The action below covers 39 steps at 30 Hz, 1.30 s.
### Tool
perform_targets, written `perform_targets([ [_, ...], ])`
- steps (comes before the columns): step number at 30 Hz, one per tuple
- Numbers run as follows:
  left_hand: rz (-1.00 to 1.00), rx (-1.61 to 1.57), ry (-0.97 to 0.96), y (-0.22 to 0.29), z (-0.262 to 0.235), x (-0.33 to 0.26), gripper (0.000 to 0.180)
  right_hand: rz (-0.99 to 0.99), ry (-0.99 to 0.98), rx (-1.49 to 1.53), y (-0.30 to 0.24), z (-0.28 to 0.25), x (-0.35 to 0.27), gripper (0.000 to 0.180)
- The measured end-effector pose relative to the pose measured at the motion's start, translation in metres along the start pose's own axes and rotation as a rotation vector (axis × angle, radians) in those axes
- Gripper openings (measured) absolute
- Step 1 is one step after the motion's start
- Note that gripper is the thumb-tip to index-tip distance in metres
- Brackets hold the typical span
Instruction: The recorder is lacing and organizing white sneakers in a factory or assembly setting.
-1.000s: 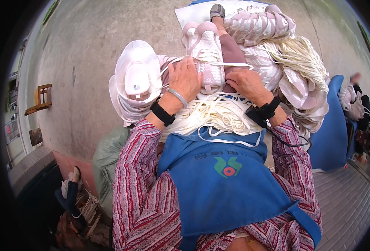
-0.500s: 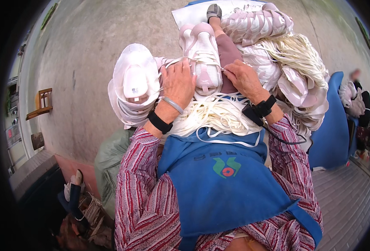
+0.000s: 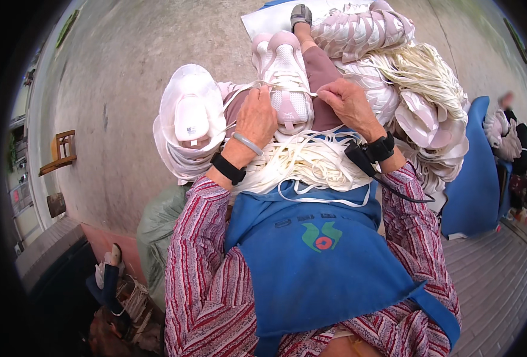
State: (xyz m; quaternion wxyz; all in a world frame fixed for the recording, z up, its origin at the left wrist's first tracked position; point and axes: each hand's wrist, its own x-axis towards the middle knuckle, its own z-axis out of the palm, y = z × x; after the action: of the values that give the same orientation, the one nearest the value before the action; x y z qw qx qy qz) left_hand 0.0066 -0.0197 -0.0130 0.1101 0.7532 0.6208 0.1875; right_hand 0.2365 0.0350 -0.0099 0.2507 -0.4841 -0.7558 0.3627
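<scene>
A white and pink shoe upper (image 3: 289, 77) lies across my lap, its toe pointing away from me. A cream shoelace (image 3: 281, 87) runs through its upper eyelets, with an end out to each side. On the left of the upper, my left hand (image 3: 257, 114) pinches the lace with closed fingers. To the right, my right hand (image 3: 346, 102) is closed on the lace's other end near the thumb and forefinger. Loose cream shoelaces (image 3: 302, 159) are heaped on my blue apron (image 3: 305, 256), just below the upper.
Stacked shoe uppers (image 3: 190, 119) stand by my left arm. More uppers (image 3: 364, 30) and a hank of laces (image 3: 421, 68) are piled at the right. A wooden stool (image 3: 60, 153) sits on the concrete floor at left. Another person (image 3: 508, 113) is at the far right.
My left hand has drawn in from lying spread beside the upper to a pinch on the lace. My right hand has shifted slightly at the upper's right side.
</scene>
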Motion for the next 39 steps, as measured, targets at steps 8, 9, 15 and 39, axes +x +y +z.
perform_targets([
  [8,-0.045,-0.195,0.112,0.003,-0.001,0.005,0.036,-0.018,0.103,-0.112,0.007,0.016,0.015,0.02],
  [9,-0.1,-0.22,0.098,0.0,-0.001,0.007,0.033,-0.064,0.109,-0.133,0.007,0.017,0.018,0.021],
  [15,-0.011,-0.165,0.114,-0.01,0.001,0.009,0.026,0.081,-0.167,-0.121,-0.001,0.007,0.01,0.017],
  [39,0.284,-0.255,-0.09,0.027,-0.032,0.018,0.015,0.041,-0.034,0.029,0.003,0.012,0.012,0.022],
])
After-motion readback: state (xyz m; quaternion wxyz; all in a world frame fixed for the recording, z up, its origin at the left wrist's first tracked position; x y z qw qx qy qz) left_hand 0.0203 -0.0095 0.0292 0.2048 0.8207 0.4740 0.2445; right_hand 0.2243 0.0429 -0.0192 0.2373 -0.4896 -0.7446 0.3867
